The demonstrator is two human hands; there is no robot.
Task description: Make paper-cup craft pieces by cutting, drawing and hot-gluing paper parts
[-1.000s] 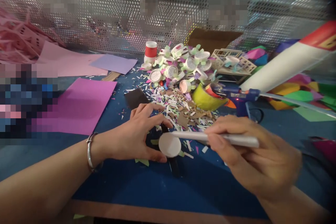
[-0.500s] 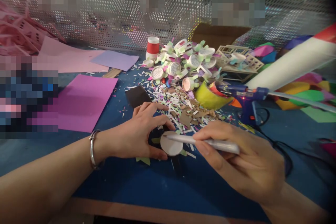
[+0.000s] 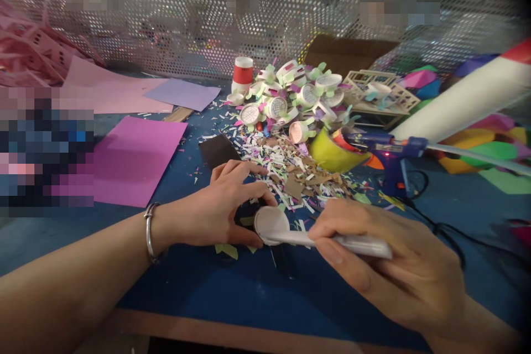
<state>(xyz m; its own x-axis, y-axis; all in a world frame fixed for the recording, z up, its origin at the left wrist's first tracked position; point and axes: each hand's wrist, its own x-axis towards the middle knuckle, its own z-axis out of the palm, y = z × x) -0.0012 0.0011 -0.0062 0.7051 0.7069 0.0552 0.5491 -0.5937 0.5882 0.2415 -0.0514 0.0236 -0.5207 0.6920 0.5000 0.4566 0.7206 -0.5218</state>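
Disc (image 3: 271,221): located at the centre of the frame, slightly below the middle, flat face up. A black strip (image 3: 281,263) extends from below its lower edge.

Left hand (image 3: 232,207): grips the disc from its left side. The thumb is at the lower rim and the forefinger at the upper rim, spread about as wide as the disc. Grip pressure cannot be told.

Right hand (image 3: 390,260): lower right of the frame; pinches the pen (image 3: 365,245) between thumb and fingers. The pen lies nearly level, its narrow end over the lower part of the disc. Contact between tip and disc cannot be confirmed.

Surroundings: scraps (image 3: 269,157) cover the table (image 3: 215,293) above the hands. Top centre: a pile (image 3: 309,95) of white pieces, with a red-and-white cup (image 3: 243,73) at its left. Right: glue gun (image 3: 394,163), red light lit, below a white tube (image 3: 452,100). Left: magenta sheet (image 3: 133,160).
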